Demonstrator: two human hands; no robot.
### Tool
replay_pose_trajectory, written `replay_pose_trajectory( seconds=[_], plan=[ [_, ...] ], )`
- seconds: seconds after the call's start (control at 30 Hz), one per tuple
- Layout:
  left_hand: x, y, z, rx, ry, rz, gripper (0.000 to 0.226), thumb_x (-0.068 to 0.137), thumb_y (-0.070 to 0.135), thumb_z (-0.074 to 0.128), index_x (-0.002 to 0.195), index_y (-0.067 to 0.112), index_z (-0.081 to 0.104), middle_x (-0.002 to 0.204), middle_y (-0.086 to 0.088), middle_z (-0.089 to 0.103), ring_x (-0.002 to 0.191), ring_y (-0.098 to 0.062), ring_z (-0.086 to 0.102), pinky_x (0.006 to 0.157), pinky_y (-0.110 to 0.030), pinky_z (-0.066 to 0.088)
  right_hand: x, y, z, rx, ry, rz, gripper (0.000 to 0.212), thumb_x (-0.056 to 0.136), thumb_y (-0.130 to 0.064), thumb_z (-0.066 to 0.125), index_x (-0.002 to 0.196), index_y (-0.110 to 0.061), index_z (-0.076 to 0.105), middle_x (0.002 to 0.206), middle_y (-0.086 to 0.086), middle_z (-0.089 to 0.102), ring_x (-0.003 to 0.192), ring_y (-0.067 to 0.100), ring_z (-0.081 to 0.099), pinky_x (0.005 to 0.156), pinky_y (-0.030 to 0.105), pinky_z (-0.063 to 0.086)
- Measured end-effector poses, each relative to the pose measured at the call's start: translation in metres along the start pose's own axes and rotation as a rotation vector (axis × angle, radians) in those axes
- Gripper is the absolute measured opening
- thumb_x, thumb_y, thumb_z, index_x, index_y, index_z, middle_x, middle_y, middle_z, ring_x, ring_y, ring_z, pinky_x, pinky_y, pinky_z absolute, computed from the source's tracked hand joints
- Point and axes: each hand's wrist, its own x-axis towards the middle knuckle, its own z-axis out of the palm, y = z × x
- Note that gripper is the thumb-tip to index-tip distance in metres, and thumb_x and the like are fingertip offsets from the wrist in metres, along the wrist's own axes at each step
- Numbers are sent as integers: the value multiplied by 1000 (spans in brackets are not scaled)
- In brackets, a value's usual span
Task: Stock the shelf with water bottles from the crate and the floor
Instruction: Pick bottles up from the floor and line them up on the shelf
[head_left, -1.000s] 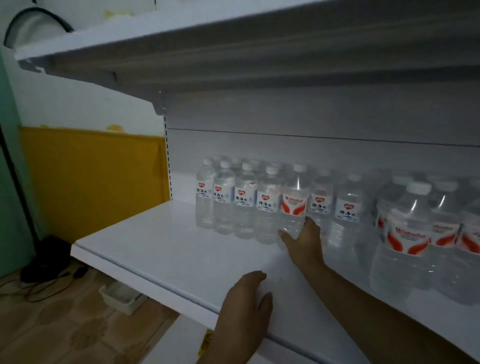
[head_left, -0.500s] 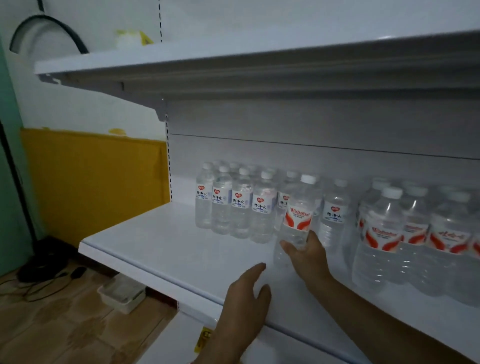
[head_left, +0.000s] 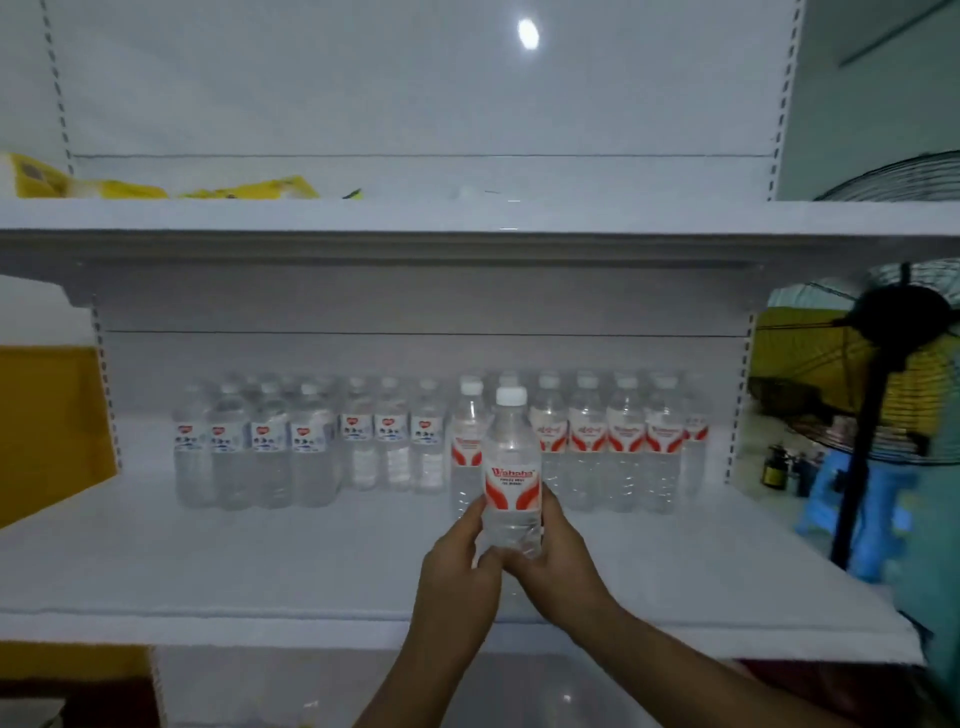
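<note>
A clear water bottle (head_left: 511, 467) with a white cap and a red-and-white label stands upright in front of the rows on the white shelf (head_left: 260, 566). Both hands hold its lower part. My left hand (head_left: 457, 566) grips it from the left, thumb on the front. My right hand (head_left: 558, 551) wraps round its right side. Behind it, several bottles with red labels (head_left: 608, 441) fill the right of the shelf. Smaller blue-labelled bottles (head_left: 260, 447) stand on the left. Whether the held bottle's base touches the shelf is hidden by my hands.
An upper shelf (head_left: 467, 215) overhangs closely, with yellow packets (head_left: 124, 187) on its left. A black standing fan (head_left: 883, 395) and a blue plastic stool (head_left: 857, 509) stand to the right of the shelving. A wide bare strip of shelf lies in front of the bottles.
My view has swung to face the shelf squarely. My right hand has pulled one red-labelled bottle forward out of the row. My left hand has left the shelf edge and taken hold of that bottle.
</note>
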Motion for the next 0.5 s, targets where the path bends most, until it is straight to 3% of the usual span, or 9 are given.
replay_pose_trajectory(
  seconds=[0.13,0.27,0.43,0.5],
  plan=[
    [-6,19,54,-45,-108,68,47,92,10,55,135,29,50,125,22,57,116,3,53,103,-17,41,-25,2,-61,-86,90,0,68,80,-19,76,122,-55,37,126,-20,58,118,2,57,103,36,49],
    [-14,28,90,-88,-176,56,46,94,13,53,136,30,47,114,31,54,106,8,53,82,6,35,-41,9,-99,-201,116,5,65,83,-24,73,128,-51,36,130,-18,56,121,0,54,107,31,45],
    [-8,25,101,-61,-163,34,48,96,17,52,141,30,40,121,26,48,110,7,46,76,12,29,-36,20,-104,-212,136,27,60,86,-26,71,131,-45,36,129,-20,54,122,2,52,106,24,41],
    [-5,19,96,6,-145,67,52,96,16,51,144,31,36,128,25,47,112,8,46,81,12,28,-28,24,-97,-184,128,41,58,86,-28,70,133,-40,37,131,-16,54,122,4,52,109,29,41]
  ],
)
